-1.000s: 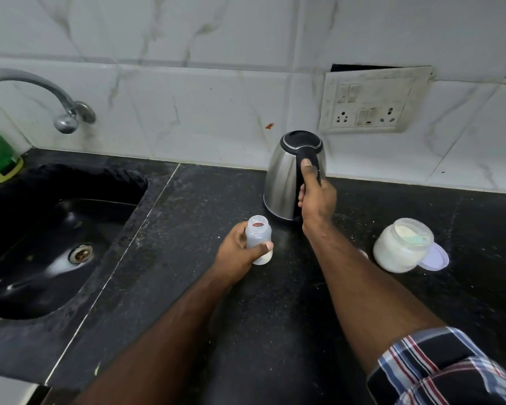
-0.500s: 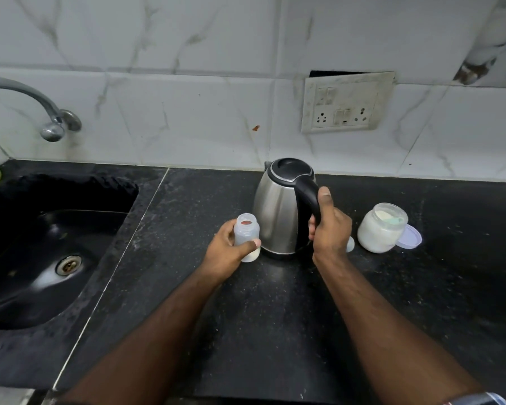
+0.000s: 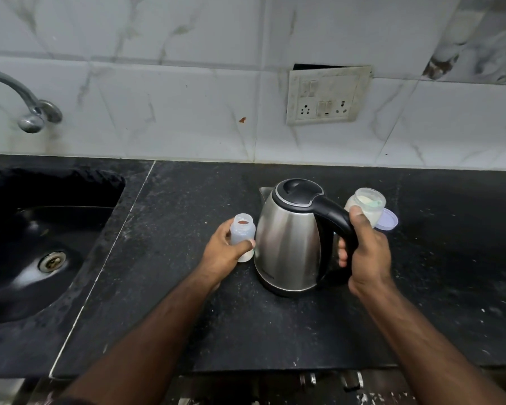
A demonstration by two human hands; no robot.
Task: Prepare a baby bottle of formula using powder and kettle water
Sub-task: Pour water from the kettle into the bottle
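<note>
On the worktop (image 3: pixel 275 331): left hand (image 3: pixel 225 252) grips upright, uncapped bottle (image 3: pixel 242 236); right hand (image 3: pixel 365 252) grips kettle (image 3: pixel 289 241) handle. Kettle touches bottle's right side, spout pointing far-left above its mouth.

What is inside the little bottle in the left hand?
Through the open top of the bottle, held by the left hand, something reddish-brown shows low down. The thumb covers part of the lower wall, so any fill level cannot be seen.
</note>
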